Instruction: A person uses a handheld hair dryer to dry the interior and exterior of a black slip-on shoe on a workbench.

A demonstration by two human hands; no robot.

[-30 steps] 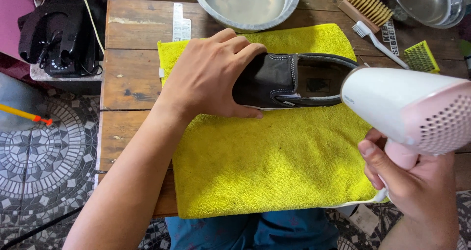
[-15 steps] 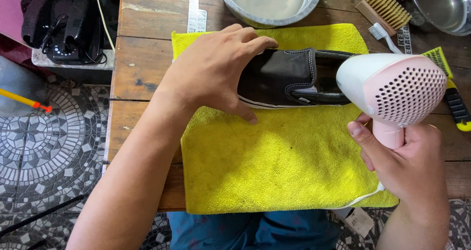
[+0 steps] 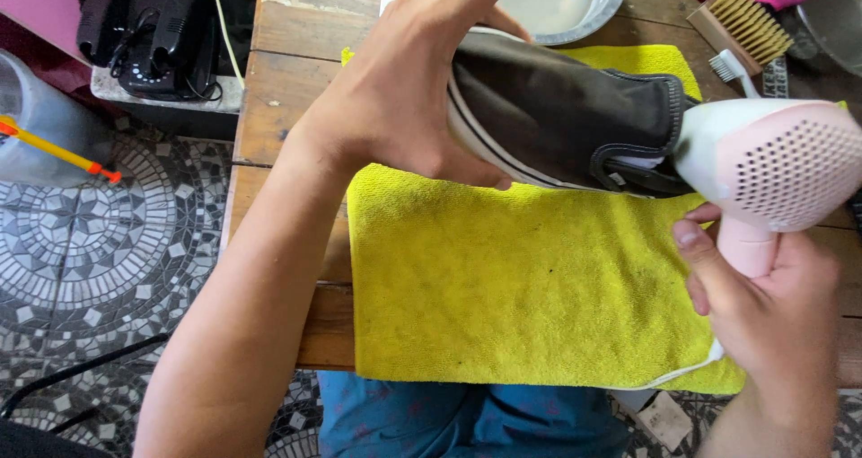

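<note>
Hair dryer aimed into a dark shoe over a yellow towel

The left hand [image 3: 404, 99] grips the toe of the dark shoe [image 3: 561, 117], held above the yellow towel [image 3: 512, 287] on the wooden table [image 3: 287, 90]. At four o'clock, the right hand [image 3: 772, 305] clasps the pink hair dryer [image 3: 763, 171], its nozzle at the shoe's opening.

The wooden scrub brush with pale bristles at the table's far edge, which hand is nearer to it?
Right. The right hand grips the pink hair dryer below the wooden scrub brush; the left hand is farther left, on the dark shoe.
</note>
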